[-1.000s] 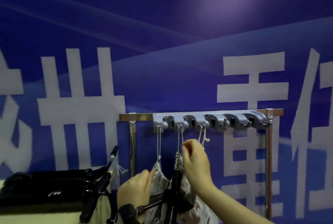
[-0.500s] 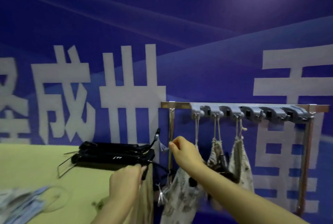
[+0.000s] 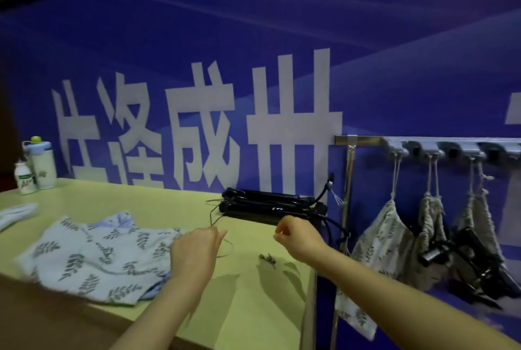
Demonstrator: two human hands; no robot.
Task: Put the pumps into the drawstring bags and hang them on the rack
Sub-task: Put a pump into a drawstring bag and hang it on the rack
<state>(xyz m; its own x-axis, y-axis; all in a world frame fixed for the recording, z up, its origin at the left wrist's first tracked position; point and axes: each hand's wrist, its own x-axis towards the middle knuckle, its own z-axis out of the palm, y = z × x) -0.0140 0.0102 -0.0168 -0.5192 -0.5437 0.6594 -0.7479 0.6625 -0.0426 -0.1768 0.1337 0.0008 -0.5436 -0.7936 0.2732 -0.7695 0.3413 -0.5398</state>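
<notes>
Several flat leaf-print drawstring bags point(image 3: 98, 256) lie on the green table point(image 3: 135, 203). My left hand point(image 3: 197, 253) hovers at their right edge beside a loose cord loop point(image 3: 229, 248), fingers relaxed, holding nothing I can see. My right hand point(image 3: 298, 239) is over the table's right end with curled fingers and nothing in it. Black pumps point(image 3: 270, 206) are stacked at the back by the wall. On the rack point(image 3: 363, 141) three filled bags hang from hooks: the left bag point(image 3: 380, 239), the middle bag point(image 3: 430, 220) and the right bag point(image 3: 479, 217), with black pump parts point(image 3: 468, 253) sticking out.
A small metal piece point(image 3: 267, 258) lies on the table between my hands. Two bottles point(image 3: 41, 163) stand at the far left corner, with another piece of cloth point(image 3: 17, 213) near them. The table's right edge point(image 3: 308, 301) meets the rack's post point(image 3: 348, 197). A blue banner wall runs behind.
My view has swung left from the rack to the table. My right hand has left the hanging bags' cords and both hands have moved over the table toward the flat bags.
</notes>
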